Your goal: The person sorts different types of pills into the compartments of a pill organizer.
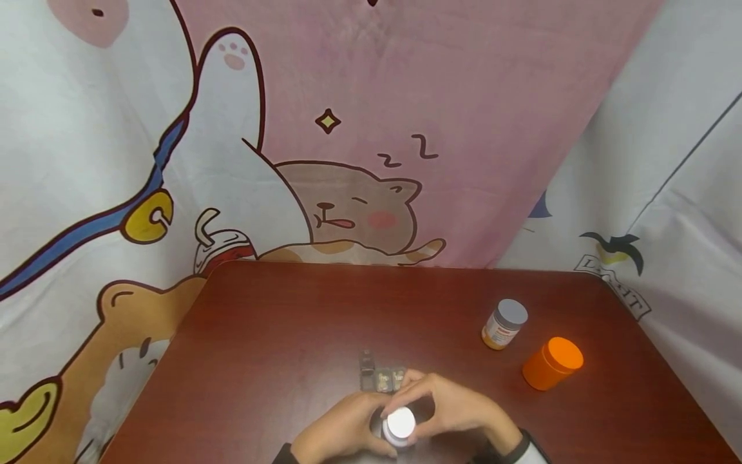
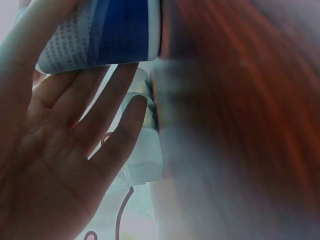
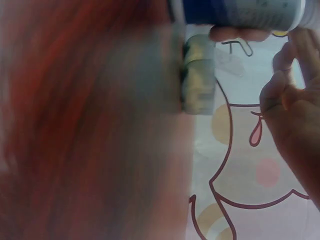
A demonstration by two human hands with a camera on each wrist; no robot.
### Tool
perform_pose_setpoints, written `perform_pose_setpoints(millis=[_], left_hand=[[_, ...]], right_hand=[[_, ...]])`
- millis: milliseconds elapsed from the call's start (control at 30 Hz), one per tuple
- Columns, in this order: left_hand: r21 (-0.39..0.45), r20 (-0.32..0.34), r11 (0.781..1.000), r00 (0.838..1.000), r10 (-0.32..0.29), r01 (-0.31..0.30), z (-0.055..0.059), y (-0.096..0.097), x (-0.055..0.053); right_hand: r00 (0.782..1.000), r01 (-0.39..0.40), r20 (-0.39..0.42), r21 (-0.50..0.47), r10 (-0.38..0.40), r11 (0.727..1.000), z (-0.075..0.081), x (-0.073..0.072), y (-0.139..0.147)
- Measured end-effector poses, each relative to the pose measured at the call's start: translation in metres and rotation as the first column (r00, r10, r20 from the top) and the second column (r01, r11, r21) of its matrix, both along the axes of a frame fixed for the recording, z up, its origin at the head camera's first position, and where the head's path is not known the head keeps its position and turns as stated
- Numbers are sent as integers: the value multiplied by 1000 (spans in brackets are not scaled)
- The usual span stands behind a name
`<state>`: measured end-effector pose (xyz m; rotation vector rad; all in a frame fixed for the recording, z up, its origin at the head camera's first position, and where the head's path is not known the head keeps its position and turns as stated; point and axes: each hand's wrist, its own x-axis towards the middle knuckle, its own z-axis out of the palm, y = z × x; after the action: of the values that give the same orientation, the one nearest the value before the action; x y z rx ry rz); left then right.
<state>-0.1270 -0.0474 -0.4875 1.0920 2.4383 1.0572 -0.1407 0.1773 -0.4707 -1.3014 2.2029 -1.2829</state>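
Note:
A pill bottle (image 2: 117,32) with a blue and white label stands upright near the table's front edge, its white cap (image 1: 401,423) uppermost. My left hand (image 1: 342,426) holds the bottle's side between thumb and fingers; in the left wrist view the lower fingers spread away from it. From the other side my right hand (image 1: 455,405) pinches around the white cap. Just beyond the hands lies a small clear pill organizer (image 1: 382,379), with pale contents in some compartments. One organizer end (image 1: 366,358) looks dark and see-through; my right fingers partly cover the other end.
At the right stands a jar with a grey lid (image 1: 504,324), and nearer to me an orange bottle with an orange lid (image 1: 552,363). The dark red wooden table (image 1: 278,322) ends at a cartoon-printed cloth (image 1: 493,129) behind and at both sides.

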Motion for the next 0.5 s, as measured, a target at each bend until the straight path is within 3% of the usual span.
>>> perform_pose_setpoints(millis=[167, 300, 367, 500], left_hand=[[-8, 3, 1000, 1000, 8, -8, 0, 1, 0], [-21, -28, 1000, 1000, 6, -7, 0, 1, 0], [-26, -31, 1000, 999, 6, -7, 0, 1, 0], [-27, -17, 1000, 1000, 9, -9, 1, 2, 0]], right_hand=[[997, 70, 17, -4, -69, 998, 2, 13, 4], [978, 209, 3, -3, -209, 978, 3, 29, 12], [954, 299, -16, -16, -299, 954, 3, 38, 14], [883, 467, -16, -51, -468, 883, 2, 56, 11]])
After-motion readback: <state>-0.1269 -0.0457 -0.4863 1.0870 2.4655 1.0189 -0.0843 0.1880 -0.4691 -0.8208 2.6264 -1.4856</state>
